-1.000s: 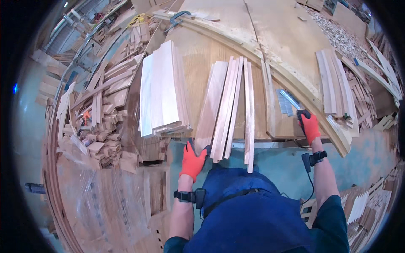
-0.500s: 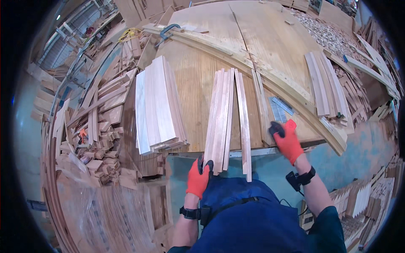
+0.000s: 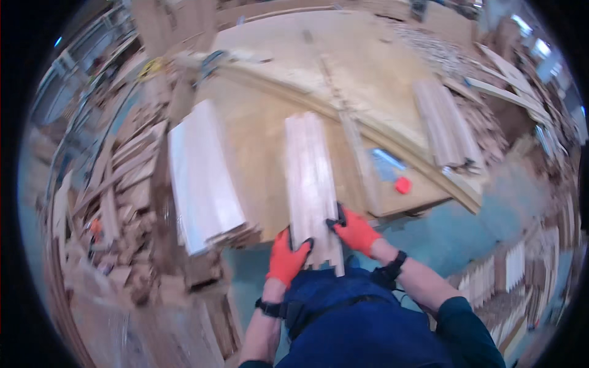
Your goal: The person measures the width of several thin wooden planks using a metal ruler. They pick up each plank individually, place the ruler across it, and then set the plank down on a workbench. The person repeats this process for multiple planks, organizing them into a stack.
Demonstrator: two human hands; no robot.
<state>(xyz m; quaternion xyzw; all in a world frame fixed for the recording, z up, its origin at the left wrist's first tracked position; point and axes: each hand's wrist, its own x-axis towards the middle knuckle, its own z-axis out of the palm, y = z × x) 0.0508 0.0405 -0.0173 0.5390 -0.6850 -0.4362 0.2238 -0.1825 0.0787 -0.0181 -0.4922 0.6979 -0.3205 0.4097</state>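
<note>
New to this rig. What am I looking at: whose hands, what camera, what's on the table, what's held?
No robot here: a person works with two gloved hands. The view is from a fisheye camera on their head, looking down, so straight edges bend.

The left hand and right hand grip the near end of a bundle of wooden strips, one from each side.

On the table, a stack of boards lies left; a long wooden rail runs diagonally. A small red object is too blurred to identify.
</note>
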